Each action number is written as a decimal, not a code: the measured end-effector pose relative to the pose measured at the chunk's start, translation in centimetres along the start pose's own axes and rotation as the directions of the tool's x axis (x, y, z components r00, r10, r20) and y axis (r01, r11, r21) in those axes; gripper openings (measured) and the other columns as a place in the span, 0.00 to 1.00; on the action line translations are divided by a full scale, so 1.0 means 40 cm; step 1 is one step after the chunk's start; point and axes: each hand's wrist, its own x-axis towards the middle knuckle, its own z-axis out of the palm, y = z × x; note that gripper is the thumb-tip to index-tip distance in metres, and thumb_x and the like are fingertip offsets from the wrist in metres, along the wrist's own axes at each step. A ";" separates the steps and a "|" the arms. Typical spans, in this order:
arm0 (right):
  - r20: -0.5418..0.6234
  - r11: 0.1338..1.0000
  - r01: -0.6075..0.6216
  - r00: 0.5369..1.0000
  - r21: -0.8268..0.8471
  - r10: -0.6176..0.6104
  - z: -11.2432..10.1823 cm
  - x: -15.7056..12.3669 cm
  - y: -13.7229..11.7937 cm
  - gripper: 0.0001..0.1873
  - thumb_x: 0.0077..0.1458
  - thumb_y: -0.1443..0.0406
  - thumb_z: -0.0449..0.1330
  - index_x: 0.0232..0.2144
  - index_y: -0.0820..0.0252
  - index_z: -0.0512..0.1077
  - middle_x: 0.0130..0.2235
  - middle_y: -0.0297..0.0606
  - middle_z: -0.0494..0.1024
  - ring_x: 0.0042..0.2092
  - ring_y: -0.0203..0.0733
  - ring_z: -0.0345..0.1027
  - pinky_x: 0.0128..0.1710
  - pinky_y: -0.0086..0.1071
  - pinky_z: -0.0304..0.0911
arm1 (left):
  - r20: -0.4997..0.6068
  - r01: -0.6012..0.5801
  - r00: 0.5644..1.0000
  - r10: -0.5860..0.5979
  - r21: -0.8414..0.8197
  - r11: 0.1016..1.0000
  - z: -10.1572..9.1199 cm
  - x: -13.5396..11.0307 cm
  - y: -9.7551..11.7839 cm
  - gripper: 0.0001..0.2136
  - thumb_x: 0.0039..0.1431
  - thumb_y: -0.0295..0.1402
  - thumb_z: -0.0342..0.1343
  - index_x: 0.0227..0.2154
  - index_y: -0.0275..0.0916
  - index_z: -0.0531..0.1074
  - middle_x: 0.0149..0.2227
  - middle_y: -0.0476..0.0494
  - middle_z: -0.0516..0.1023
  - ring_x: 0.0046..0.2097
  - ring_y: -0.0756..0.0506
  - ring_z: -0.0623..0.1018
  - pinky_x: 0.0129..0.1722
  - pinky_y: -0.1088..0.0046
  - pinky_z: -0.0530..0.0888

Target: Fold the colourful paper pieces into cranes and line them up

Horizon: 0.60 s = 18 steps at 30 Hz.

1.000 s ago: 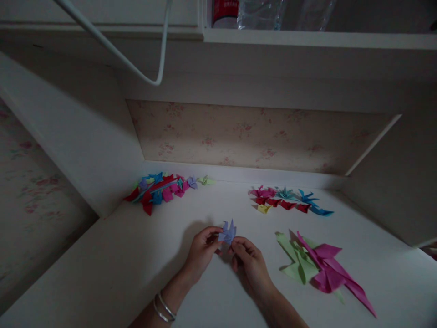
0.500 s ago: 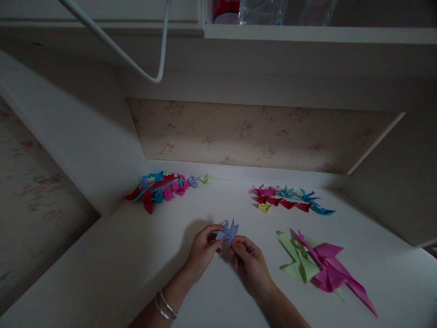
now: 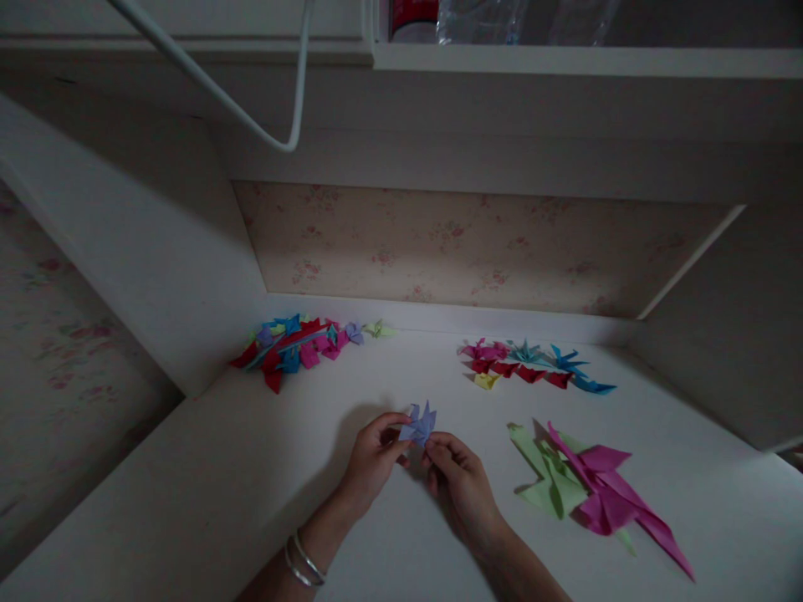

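Slightest of turns from the lavender origami figure [image 3: 419, 426] | left fingers [image 3: 391, 418] and right fingers [image 3: 439, 452] pinch it over the table [image 3: 251, 477] | likely feather-light, crisp, easily creased; best held by folded edges

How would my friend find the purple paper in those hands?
Look at the white desk, then at the left hand and right hand near its middle. They pinch a pointy purple folded paper. Unlike the purple one in the far-left pile, it's being held.
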 end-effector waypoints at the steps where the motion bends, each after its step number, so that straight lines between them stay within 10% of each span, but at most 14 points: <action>1: -0.001 1.000 -0.001 1.000 0.000 0.001 0.000 0.000 -0.001 0.15 0.48 0.56 0.65 0.31 0.62 0.73 0.24 0.32 0.71 0.18 0.29 0.57 0.19 0.26 0.48 | 0.000 0.001 1.000 -0.001 0.002 1.000 0.000 0.000 0.001 0.12 0.45 0.28 0.59 0.36 0.36 0.74 0.33 0.44 0.78 0.32 0.47 0.75 0.24 0.75 0.73; 18: 0.017 0.999 0.013 1.000 0.037 -0.013 0.000 0.001 0.007 0.12 0.50 0.58 0.64 0.30 0.62 0.72 0.25 0.32 0.72 0.20 0.30 0.60 0.20 0.26 0.51 | -0.001 0.016 1.000 -0.016 -0.005 1.000 0.003 -0.001 0.007 0.12 0.45 0.29 0.60 0.35 0.36 0.72 0.32 0.44 0.78 0.32 0.47 0.75 0.24 0.76 0.72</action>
